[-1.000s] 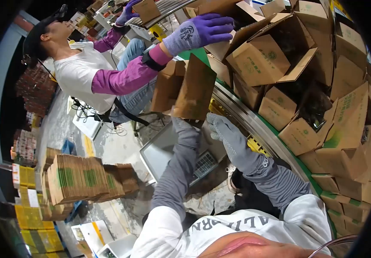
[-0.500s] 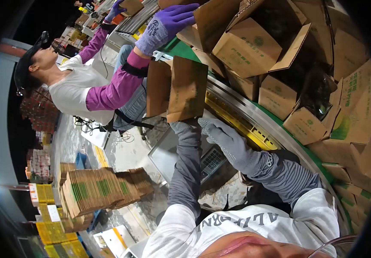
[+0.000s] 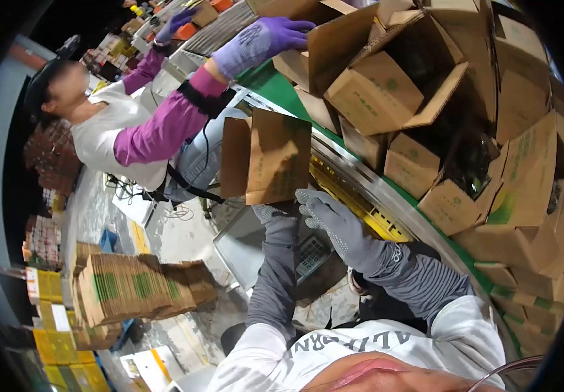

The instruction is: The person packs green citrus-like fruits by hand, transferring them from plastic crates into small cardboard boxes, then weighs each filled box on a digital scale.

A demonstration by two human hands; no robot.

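A small open cardboard box point(image 3: 278, 157) is held up in the middle of the view by my left hand point(image 3: 275, 212), in a grey glove at its lower end; the box hides most of the fingers. Close to the box's lower right corner is my right hand point(image 3: 334, 222), gloved in grey, its fingers stretched out and holding nothing. Beneath my hands a scale with a keypad point(image 3: 312, 255) is partly hidden by my left sleeve.
Many open cartons point(image 3: 376, 91) crowd a green-edged conveyor point(image 3: 282, 88) on the right. A co-worker point(image 3: 118, 137) in purple gloves reaches to a carton flap. Flattened cardboard point(image 3: 131, 287) is stacked at the lower left, near yellow crates point(image 3: 63, 340). A yellow crate lies under the conveyor's edge.
The view has shifted slightly, so the held box and both my hands sit a little lower and further left. The co-worker's near hand has moved slightly right relative to the cartons.
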